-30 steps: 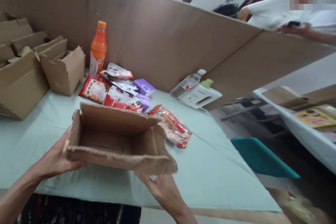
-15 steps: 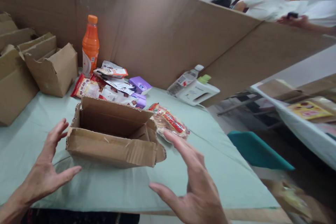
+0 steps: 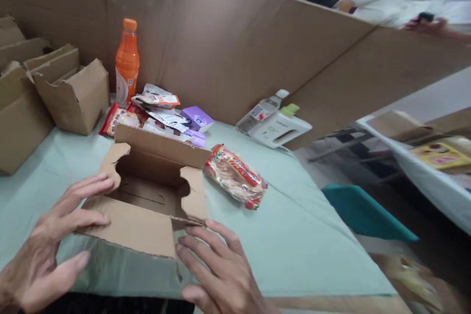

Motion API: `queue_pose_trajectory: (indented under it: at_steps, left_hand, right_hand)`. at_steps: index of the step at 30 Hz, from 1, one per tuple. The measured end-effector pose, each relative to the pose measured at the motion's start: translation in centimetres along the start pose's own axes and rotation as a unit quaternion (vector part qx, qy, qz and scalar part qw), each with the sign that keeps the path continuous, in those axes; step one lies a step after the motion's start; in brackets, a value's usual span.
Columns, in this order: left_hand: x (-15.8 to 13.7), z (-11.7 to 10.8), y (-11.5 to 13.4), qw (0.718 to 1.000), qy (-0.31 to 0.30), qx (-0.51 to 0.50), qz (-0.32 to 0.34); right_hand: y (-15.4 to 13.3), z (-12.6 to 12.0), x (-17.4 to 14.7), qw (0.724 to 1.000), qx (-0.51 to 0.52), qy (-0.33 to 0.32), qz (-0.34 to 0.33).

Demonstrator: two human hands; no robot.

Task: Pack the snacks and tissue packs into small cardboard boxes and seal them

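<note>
An open cardboard box (image 3: 145, 191) stands on the table before me, its flaps folded outward. My left hand (image 3: 55, 235) is open at the box's left side, with fingertips on the left flap and the front flap. At the front right corner, my right hand (image 3: 221, 265) is open, its outstretched fingers against the box edge. I see nothing held in either hand. To the right of the box lies a clear and red food packet (image 3: 237, 176). Behind the box is a pile of snack bags (image 3: 162, 113) with purple packs (image 3: 196, 120) beside it.
An orange drink bottle (image 3: 127, 64) and several cardboard boxes (image 3: 73, 93) stand at the back left. A clear bottle (image 3: 261, 110) and a white jug (image 3: 281, 127) are by the cardboard partition (image 3: 228, 54). Beyond it is a person in a white top (image 3: 382, 2).
Both hands have come from apart onto the box. The front and side flaps have folded outward, showing the inside. My right hand has moved left and down to the front corner.
</note>
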State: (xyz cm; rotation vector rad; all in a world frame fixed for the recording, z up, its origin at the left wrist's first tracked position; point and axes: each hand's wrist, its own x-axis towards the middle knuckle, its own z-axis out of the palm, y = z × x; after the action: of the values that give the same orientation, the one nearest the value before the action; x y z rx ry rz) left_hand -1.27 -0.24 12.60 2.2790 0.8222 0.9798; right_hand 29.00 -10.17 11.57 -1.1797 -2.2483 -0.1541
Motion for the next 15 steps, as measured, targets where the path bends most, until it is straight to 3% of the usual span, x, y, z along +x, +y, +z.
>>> queue_pose_trajectory:
  at_steps: [5,7,12,15]
  left_hand:
    - [0.9,-0.1,-0.3,0.999,0.033,-0.014,0.011]
    - [1.6,0.0,-0.3,0.999,0.045,0.017,0.014]
    - [3.1,-0.2,0.0,0.984,0.007,0.173,0.034]
    - [3.4,-0.6,-0.2,0.968,0.002,0.249,0.032]
  right_hand:
    - [0.8,-3.0,3.1,0.999,0.01,0.036,-0.003]
    - [1.0,-3.7,5.1,1.0,0.003,0.019,-0.009]
    - [2.7,-2.3,9.8,0.976,-0.074,-0.198,-0.043]
    - [3.5,-2.1,10.4,0.956,-0.149,-0.245,-0.057]
